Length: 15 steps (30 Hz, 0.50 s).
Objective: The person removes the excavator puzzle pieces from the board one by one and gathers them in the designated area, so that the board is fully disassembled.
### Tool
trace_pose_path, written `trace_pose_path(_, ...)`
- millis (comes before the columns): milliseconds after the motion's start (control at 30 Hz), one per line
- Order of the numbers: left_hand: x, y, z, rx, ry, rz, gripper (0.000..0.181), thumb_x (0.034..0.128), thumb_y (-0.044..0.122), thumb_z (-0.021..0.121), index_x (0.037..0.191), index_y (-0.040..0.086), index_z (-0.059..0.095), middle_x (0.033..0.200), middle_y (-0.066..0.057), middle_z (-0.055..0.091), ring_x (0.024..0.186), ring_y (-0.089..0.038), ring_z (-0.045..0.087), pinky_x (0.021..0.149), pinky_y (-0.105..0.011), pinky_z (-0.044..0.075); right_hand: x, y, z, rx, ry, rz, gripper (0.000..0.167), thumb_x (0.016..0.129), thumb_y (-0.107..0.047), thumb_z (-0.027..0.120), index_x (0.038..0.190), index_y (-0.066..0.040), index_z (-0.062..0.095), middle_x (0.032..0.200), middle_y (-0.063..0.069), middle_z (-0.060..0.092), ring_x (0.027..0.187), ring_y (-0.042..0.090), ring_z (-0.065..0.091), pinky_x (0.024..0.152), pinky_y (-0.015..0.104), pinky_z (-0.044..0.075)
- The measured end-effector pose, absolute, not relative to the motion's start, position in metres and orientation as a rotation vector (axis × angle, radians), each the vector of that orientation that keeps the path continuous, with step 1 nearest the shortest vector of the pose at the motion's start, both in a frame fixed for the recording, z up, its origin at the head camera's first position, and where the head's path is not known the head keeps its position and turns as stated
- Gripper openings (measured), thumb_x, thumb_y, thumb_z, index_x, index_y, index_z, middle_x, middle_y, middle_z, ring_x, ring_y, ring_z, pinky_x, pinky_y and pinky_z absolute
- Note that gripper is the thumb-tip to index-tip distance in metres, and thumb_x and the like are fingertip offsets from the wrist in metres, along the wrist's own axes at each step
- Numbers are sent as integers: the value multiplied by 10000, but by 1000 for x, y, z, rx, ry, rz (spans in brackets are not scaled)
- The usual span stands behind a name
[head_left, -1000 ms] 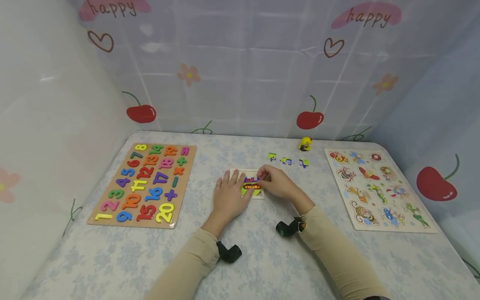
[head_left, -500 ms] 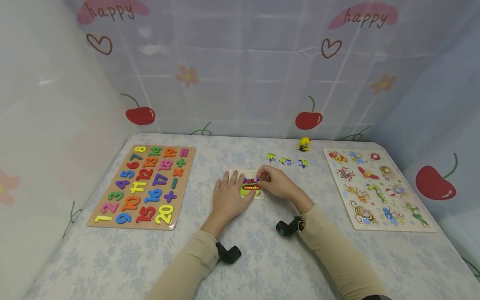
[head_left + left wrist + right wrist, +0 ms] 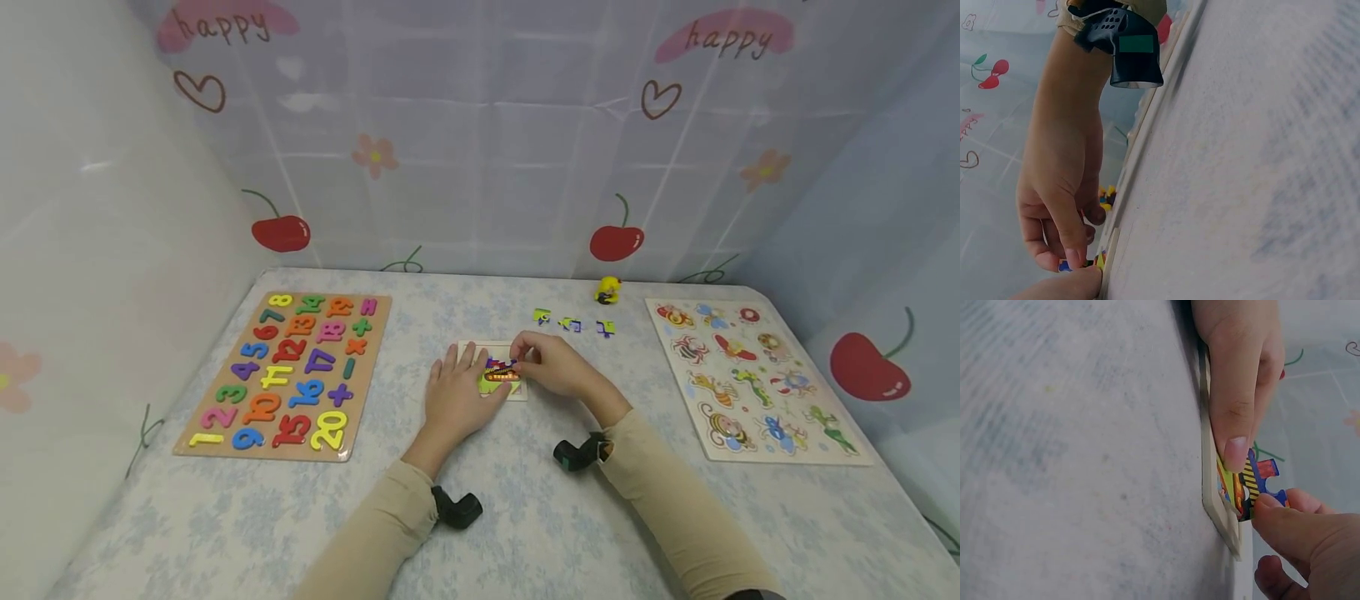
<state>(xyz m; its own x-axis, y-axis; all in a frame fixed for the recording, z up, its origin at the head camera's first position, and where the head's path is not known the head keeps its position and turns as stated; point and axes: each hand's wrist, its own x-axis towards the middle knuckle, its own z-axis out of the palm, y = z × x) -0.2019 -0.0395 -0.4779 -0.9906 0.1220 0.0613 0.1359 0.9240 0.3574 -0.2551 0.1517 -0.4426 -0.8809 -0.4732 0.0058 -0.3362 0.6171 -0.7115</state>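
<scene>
A small framed puzzle lies at the middle of the table, with coloured pieces in its tray. The left hand lies over its left side, fingers extended, thumb on the picture near the lower edge. At its right side the right hand pinches a puzzle piece between thumb and index finger. In the right wrist view that piece, blue with a red part and black-yellow stripes, stands tilted up from the frame. Several loose pieces lie behind the right hand.
A number board lies on the left, an insect picture board on the right. Behind the loose pieces stands a small yellow figure. Patterned curtains surround the back and sides. Black devices are strapped at both wrists.
The far edge of the pinched piece looks more tilted, and the right hand has shifted very slightly. The left hand stays in place on the puzzle.
</scene>
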Motion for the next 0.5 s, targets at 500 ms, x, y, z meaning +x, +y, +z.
trace_pose_path(500,-201,-39,-475,-194,-3070,-560,783,916,694,467,1546,236,377,1639,-21,283,1549,-295,156,1237,-541,154,-261,150,-443,-565,2570,-1154,76,943,-124,669,985,-136,607,976,44,628,848,193,551,758,317,453)
